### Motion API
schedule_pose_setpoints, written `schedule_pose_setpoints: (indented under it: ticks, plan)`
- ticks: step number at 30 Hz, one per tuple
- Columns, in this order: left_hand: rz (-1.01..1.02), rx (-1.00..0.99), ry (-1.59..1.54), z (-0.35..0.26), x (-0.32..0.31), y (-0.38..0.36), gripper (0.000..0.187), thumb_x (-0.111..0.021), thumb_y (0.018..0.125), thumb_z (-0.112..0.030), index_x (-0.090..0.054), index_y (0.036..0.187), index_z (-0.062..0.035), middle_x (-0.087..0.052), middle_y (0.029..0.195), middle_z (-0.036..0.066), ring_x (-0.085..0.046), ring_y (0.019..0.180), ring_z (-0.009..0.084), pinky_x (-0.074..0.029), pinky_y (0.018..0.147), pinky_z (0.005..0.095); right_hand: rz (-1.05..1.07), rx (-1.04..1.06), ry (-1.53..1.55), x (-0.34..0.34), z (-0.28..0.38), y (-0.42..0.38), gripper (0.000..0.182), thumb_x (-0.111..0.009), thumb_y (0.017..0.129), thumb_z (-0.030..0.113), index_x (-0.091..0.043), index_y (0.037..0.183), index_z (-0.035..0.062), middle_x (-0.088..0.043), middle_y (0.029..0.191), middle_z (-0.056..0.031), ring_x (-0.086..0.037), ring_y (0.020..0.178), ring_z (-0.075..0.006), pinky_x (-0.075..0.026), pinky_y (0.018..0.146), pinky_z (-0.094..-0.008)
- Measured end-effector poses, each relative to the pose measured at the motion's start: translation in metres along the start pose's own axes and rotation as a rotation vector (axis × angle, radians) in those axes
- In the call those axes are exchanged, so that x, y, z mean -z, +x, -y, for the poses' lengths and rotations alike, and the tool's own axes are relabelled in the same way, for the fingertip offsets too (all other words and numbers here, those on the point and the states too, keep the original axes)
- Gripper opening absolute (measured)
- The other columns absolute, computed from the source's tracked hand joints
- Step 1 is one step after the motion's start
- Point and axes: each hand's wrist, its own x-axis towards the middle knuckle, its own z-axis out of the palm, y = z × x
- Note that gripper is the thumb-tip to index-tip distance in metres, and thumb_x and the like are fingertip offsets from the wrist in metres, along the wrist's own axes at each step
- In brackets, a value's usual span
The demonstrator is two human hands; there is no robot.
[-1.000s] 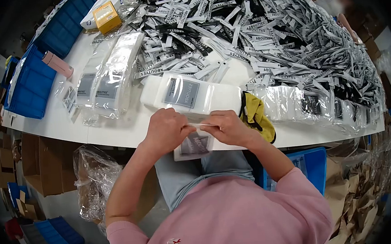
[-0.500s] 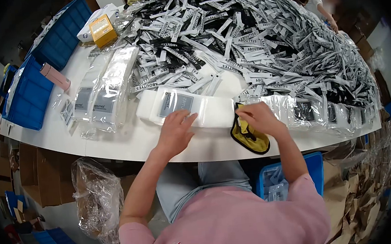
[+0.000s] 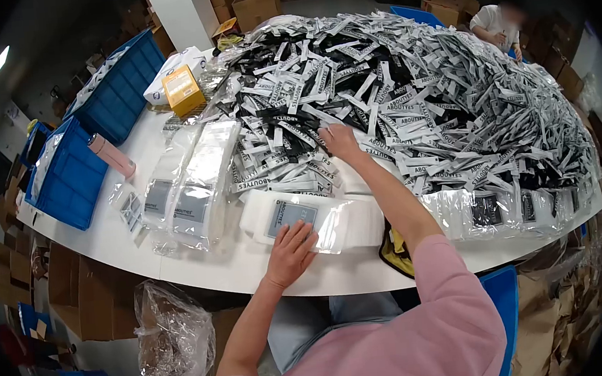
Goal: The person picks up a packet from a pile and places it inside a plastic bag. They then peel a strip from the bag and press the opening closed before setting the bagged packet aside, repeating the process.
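1. My left hand lies flat, fingers spread and holding nothing, on the near end of a stack of clear bagged packets on the white worktop. The top packet shows a grey label just beyond my fingertips.
2. A yellow cloth sits at the worktop's near edge, partly hidden under my right forearm, just beside the stack.
3. To the left of the stack lie two long rows of clear sleeves, each with a grey label inside, overlapping one another.
4. To the right, more bagged packets line the near edge, half buried by the spill of strips.
5. My right hand reaches past the stack into the near slope of the heap of black and white label strips. Its fingers curl down among the strips; I cannot tell whether the grip has closed on one.
6. The heap covers most of the worktop and blocks the way to its far side.
7. At far left stand a pink tube, blue bins and a yellow box.
8. Beyond the heap, another person in white works among cardboard boxes.
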Motion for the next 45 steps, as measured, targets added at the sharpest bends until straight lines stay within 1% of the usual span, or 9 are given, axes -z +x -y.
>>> schedule_pose_setpoints:
  ticks: [10,13,18,25,28,34,39,42,45]
  plan:
    - [-0.008,0.037,-0.045,0.001,-0.001,-0.003,0.039,-0.062,0.076,-0.016,-0.056,0.114,-0.0109,-0.05,0.127,0.007,-0.042,0.123,0.0257,-0.027,0.104,0.0429,0.515,-0.22,-0.115,-0.018,0.008,0.02,0.038,-0.064,0.072,0.031,-0.061,0.096,0.0022,-0.061,0.1,-0.0208,-0.06,0.095,-0.0334,-0.049,0.081,-0.0424]
    - [-0.033,0.053,-0.036,0.007,-0.001,-0.004,0.037,-0.062,0.077,-0.017,-0.056,0.113,-0.0106,-0.052,0.124,0.007,-0.044,0.121,0.0243,-0.028,0.103,0.0423,0.304,-0.391,0.51,0.014,0.019,0.003,0.027,-0.061,0.08,0.025,-0.055,0.085,-0.0002,-0.061,0.068,-0.009,-0.06,0.057,-0.017,-0.049,0.055,-0.0292]
    - [-0.219,0.223,-0.227,0.012,-0.007,-0.004,0.025,-0.056,0.084,-0.013,-0.059,0.108,-0.0079,-0.061,0.108,0.008,-0.054,0.107,0.0229,-0.033,0.1,0.0415,-0.03,-0.108,0.927,0.072,0.103,-0.11,0.017,-0.058,0.084,0.013,-0.051,0.073,0.002,-0.048,0.055,0.0009,-0.045,0.047,-0.0061,-0.034,0.043,-0.023]
    - [-0.078,0.707,-0.492,0.008,0.026,0.024,0.018,-0.051,0.087,-0.014,-0.061,0.098,-0.0024,-0.061,0.087,0.015,-0.059,0.078,0.0283,-0.046,0.067,0.0366,0.328,0.31,0.615,0.043,0.115,-0.251,0.02,-0.067,0.077,0.017,-0.051,0.074,0.0058,-0.052,0.064,-0.0164,-0.052,0.057,-0.0349,-0.04,0.049,-0.037]
    - [-0.406,0.461,-0.408,0.005,0.028,0.029,0.019,-0.053,0.084,-0.01,-0.062,0.098,-0.0033,-0.051,0.067,0.014,-0.047,0.056,0.0293,-0.039,0.053,0.0366,0.249,0.249,0.611,0.062,0.126,-0.242,0.018,-0.065,0.078,0.015,-0.051,0.074,0.0057,-0.051,0.061,-0.0168,-0.052,0.055,-0.0349,-0.04,0.049,-0.0367]
    - [-0.253,-0.043,0.0,-0.04,0.056,0.019,0.042,-0.06,0.067,-0.002,-0.062,0.108,-0.0086,-0.04,0.063,0.006,-0.046,0.062,0.0222,-0.04,0.057,0.0337,0.234,-0.577,1.168,0.091,0.141,-0.21,0.026,-0.054,0.087,0.017,-0.048,0.064,0.0041,-0.044,0.049,0.0011,-0.037,0.038,-0.0077,-0.029,0.036,-0.0252]
    - [-0.173,-0.232,0.077,-0.053,0.071,0.007,0.045,-0.056,0.066,-0.006,-0.059,0.111,-0.0079,-0.04,0.069,0.003,-0.046,0.068,0.0188,-0.042,0.067,0.0318,0.486,-0.606,1.195,0.109,0.136,-0.189,0.016,-0.062,0.084,0.017,-0.056,0.077,0.0038,-0.047,0.049,0.0003,-0.04,0.036,-0.0068,-0.025,0.032,-0.022]
    - [-0.101,-0.135,0.063,-0.064,0.069,0.001,0.041,-0.059,0.07,-0.007,-0.058,0.111,-0.0046,-0.048,0.075,0.005,-0.05,0.072,0.0217,-0.044,0.067,0.0323,0.474,-0.424,1.055,0.106,0.139,-0.192,0.017,-0.063,0.082,0.018,-0.059,0.076,0.0021,-0.052,0.056,-0.0005,-0.047,0.043,-0.0072,-0.034,0.038,-0.0211]
    - [-0.035,0.643,-0.802,-0.08,0.069,-0.001,0.019,-0.054,0.087,-0.01,-0.058,0.102,0.002,-0.062,0.086,0.009,-0.06,0.074,0.015,-0.049,0.069,0.0271,0.419,0.223,0.552,0.116,0.155,-0.2,0.019,-0.068,0.075,0.018,-0.061,0.082,0.0023,-0.058,0.062,-0.0098,-0.059,0.058,-0.0246,-0.046,0.055,-0.0314]
